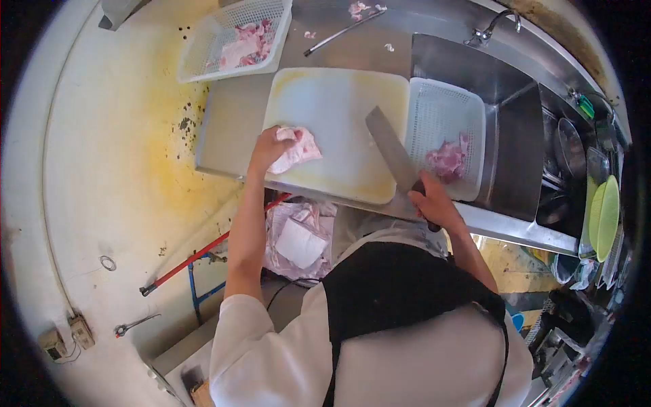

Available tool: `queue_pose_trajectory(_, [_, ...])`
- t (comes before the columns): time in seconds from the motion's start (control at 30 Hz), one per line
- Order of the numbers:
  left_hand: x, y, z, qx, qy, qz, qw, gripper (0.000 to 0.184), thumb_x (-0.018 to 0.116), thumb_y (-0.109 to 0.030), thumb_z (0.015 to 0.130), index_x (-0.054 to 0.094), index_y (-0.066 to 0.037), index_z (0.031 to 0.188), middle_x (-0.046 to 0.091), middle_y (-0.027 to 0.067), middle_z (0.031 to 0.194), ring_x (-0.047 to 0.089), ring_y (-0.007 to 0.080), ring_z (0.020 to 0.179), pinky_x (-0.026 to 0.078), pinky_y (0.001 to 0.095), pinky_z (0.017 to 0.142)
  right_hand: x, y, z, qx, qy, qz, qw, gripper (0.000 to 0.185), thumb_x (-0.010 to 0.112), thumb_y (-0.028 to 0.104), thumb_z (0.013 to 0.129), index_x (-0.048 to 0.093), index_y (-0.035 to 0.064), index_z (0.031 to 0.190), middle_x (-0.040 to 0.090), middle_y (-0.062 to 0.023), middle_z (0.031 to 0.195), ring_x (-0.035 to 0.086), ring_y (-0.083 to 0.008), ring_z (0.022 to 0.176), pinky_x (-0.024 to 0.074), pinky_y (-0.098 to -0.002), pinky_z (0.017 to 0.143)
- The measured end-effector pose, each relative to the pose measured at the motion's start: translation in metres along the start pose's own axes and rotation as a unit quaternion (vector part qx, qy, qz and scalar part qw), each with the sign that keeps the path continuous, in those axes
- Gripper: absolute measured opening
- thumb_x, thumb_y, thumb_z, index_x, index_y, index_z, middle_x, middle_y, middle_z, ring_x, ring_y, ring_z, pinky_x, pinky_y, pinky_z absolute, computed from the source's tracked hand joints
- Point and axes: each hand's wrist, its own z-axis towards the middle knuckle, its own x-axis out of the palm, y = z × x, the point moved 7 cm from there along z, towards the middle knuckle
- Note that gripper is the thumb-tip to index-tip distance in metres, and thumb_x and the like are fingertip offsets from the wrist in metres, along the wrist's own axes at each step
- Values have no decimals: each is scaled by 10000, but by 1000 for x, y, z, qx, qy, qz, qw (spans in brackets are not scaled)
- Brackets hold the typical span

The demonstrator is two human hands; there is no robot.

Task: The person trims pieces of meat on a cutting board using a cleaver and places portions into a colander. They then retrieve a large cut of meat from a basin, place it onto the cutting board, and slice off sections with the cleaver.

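My left hand (270, 147) is closed on a pale pink piece of meat (299, 150) at the left front of the white cutting board (339, 102). My right hand (435, 203) grips the dark handle of a cleaver (391, 148). The cleaver's broad blade points up and left over the board's right side, apart from the meat. Just right of the board, a white perforated basket (447, 102) holds pink meat pieces (449, 159).
Another white basket (193, 51) with meat stands at the back left. A sharpening rod (344, 31) lies behind the board. To the right are a steel sink (512, 136), a faucet (483, 35) and a green basket (603, 218). Bagged meat (300, 243) sits below the counter edge.
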Motion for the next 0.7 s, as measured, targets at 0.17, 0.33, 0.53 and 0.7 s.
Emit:
queue_pose_trajectory(0.17, [19,-96,8,-35,-11,-388,921,370,654,-170,930,581,1,1250,679,136,1160,685,250,1029,565,380,881,0,-17,-4,20,6,100,995,273,590,180,959,545,-6,1153,549,-52,677,518,-132,480,436,-305,457])
queue_pose_trajectory(0.33, [84,-145,9,-72,-39,-505,859,302,609,-151,960,572,-26,1233,678,132,1124,701,251,953,580,391,806,-18,-29,-12,29,-73,141,987,287,588,237,962,574,-16,1097,555,-61,606,538,-145,463,438,-331,464])
queue_pose_trajectory(0.53, [119,-84,31,126,-117,78,982,139,630,-157,887,628,-32,946,659,162,773,678,317,762,513,436,613,-52,-29,-18,-18,-178,140,974,282,606,260,956,582,-8,1041,567,-55,603,543,-145,467,442,-326,457])
queue_pose_trajectory(0.7, [136,-198,12,376,-168,139,901,106,639,-118,821,607,-47,892,665,168,763,650,379,692,503,480,636,-40,-13,8,-30,-149,175,973,285,619,265,946,586,-11,1010,568,-54,594,547,-147,465,440,-331,449])
